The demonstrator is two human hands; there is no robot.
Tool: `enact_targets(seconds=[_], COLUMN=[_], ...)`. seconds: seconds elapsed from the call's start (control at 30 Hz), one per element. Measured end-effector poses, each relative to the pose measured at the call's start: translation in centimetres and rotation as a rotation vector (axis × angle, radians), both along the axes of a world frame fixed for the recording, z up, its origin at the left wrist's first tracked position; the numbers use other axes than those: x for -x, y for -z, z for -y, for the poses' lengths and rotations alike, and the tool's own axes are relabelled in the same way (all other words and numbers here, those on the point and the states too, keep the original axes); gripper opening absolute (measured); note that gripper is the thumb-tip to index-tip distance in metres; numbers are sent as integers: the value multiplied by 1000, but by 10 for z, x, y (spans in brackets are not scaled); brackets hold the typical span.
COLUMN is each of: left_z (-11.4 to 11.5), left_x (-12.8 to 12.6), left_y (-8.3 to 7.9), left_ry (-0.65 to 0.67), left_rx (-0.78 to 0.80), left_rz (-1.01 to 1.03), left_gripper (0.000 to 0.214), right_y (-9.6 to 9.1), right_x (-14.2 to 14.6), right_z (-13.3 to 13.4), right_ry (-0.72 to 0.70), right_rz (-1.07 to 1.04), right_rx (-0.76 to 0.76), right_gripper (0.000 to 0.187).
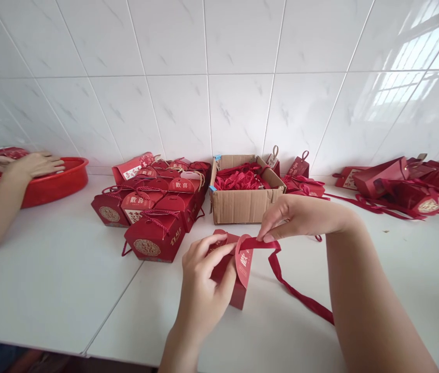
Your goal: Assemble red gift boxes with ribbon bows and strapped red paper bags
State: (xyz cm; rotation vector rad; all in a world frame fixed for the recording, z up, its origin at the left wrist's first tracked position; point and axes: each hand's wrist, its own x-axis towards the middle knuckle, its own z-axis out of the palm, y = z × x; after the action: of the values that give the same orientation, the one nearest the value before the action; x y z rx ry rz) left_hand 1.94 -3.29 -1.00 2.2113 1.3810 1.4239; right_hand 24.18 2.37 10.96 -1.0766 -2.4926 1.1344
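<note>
Holding a small red box (238, 296) in the left hand (204, 274), low at centre, just in front of the brown carton (244, 207) and apparently resting on the tabletop (145, 316). Pinching a red ribbon (300, 297) in the right hand (297, 215), directly right of the box's rounded tab (244, 269). Running sideways along its length from tab to right fingertips, then bending down and trailing out of sight at the right forearm. Nearest to the box with the left hand, nearest to the ribbon's loose length with the right. On the left, grip curved around the box, with thumb and index finger close together at the tab; impossible to tell whether also touching the ribbon behind it. On the right, grip pressed together at thumb and fingertips, with only the ribbon's flat band between.
</note>
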Motion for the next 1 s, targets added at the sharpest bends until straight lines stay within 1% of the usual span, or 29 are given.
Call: enact_targets(seconds=[0.13,0.27,0.43,0.53,0.63,0.73,0.87,0.93,1.0], left_z=[0,-1,0,1,0,-2,-2,-2,-1], left_x=[0,-1,0,0,0,-2,-3,-2,-1], left_y=[-1,0,-2,-3,-2,0,1,0,-2], left_ry=[2,5,26,38,24,-5,-34,-50,-67], left_rx=[-6,-35,-26,-26,-27,-39,-73,-116,-172], left_rz=[-2,23,34,74,103,92,130,178,227], left_gripper=[24,23,29,21,11,11,12,11,9], right_y=[1,2,5,8,11,12,9,7,6], right_x=[7,11,16,24,32,35,30,30,32], right_z=[2,2,-2,-4,-6,-6,-3,-1,0], right_ry=[-55,-36,-20,-56,-91,-102,-45,23,73], right_rz=[-55,-20,22,-1,17,38,36,13,-25], right_rx=[45,28,-6,-25,-59,-72,-71,-113,-148], right_gripper=[23,21,23,24,22,21,21,21,26])
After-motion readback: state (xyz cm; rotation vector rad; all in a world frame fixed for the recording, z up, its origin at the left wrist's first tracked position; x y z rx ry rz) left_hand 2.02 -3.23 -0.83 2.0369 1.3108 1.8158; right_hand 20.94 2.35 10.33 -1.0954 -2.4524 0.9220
